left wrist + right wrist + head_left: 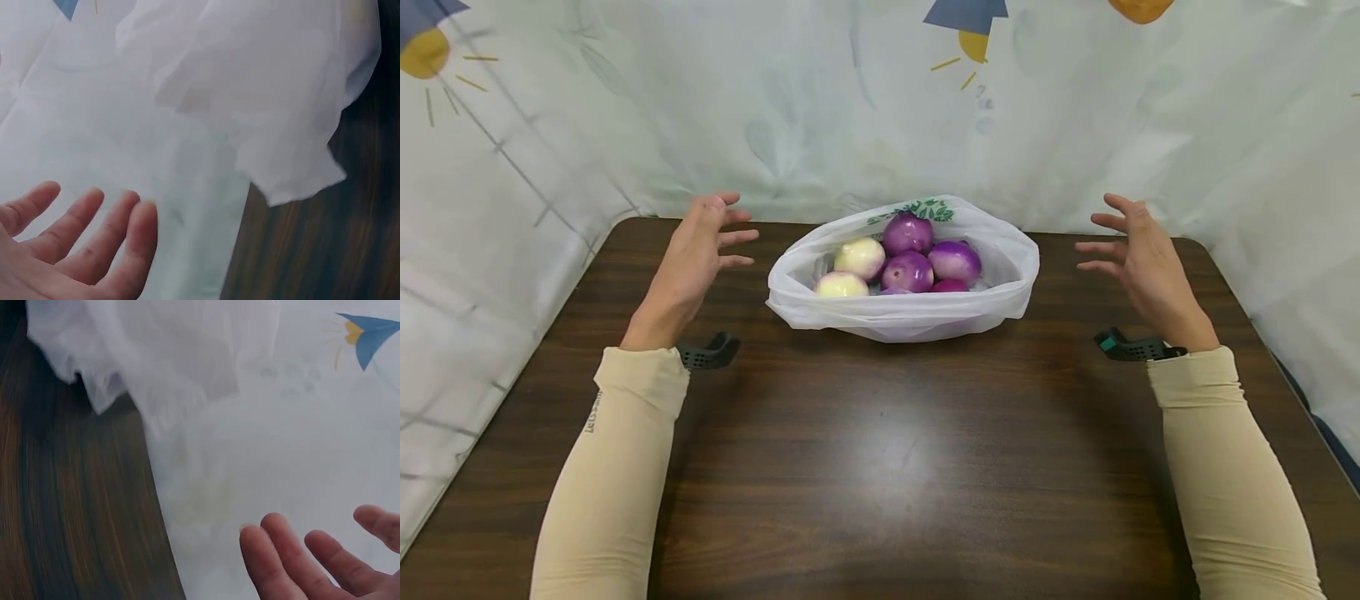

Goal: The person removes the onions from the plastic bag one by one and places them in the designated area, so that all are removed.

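Observation:
A white plastic bag (895, 312) with its mouth spread wide sits near the far edge of the table. Inside lie several glossy onions, among them a purple onion (907, 234) and a pale one (860, 258); the lower ones are partly hidden by the bag's front wall. To the left of the bag, my left hand (692, 246) is raised with fingers spread and holds nothing. My right hand (1138, 254) mirrors it on the other side, fingers extended and apart from the bag. Both wrist views show the bag's crumpled side beyond the fingertips.
The dark wood-grain table (880, 467) reflects a bright light in its middle. A pale patterned curtain (700, 108) hangs close behind the far edge and along the left side. Each wrist wears a black strap, such as the right strap (1138, 347).

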Available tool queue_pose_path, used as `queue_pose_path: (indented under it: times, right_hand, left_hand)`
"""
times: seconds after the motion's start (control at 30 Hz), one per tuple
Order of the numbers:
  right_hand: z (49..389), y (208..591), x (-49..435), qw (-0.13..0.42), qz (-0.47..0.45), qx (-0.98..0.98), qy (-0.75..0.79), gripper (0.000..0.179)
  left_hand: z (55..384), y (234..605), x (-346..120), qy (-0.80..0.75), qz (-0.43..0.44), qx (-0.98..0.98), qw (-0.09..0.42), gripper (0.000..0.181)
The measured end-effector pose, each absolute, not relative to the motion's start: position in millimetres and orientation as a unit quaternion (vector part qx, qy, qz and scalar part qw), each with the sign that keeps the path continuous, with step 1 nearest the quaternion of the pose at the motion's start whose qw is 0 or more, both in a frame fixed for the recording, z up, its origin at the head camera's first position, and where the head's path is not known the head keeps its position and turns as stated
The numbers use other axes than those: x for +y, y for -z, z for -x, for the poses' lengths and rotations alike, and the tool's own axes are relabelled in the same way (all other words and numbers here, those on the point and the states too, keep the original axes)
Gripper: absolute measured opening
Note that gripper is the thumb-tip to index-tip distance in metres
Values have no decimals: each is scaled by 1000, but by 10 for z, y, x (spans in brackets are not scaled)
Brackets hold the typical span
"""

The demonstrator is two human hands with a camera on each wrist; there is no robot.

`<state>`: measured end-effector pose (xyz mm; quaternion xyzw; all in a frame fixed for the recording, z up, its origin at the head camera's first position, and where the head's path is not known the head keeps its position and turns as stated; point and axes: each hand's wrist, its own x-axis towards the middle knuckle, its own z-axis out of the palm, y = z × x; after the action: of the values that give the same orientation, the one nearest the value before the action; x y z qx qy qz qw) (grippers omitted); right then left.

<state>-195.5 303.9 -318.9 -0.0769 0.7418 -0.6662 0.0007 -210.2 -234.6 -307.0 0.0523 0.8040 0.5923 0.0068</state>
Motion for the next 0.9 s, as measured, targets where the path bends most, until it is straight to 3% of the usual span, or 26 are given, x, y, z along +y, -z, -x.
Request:
queue_pose_path:
  times: [0.43, 0.73, 0.9]
  right_hand:
    - [1984, 3186, 2832, 53, 70, 639, 764, 72]
    - [1993, 3312, 2784, 56, 62, 654, 752, 66]
    - [2045, 3405, 2696, 66, 64, 680, 728, 60]
  left_hand:
    - [2088, 3162, -2307, -708, -47, 702, 60, 65]
    - [2116, 3170, -2295, -666, -50, 735, 121, 75]
    - [2086, 3246, -2314, -618, -48, 773, 136, 66]
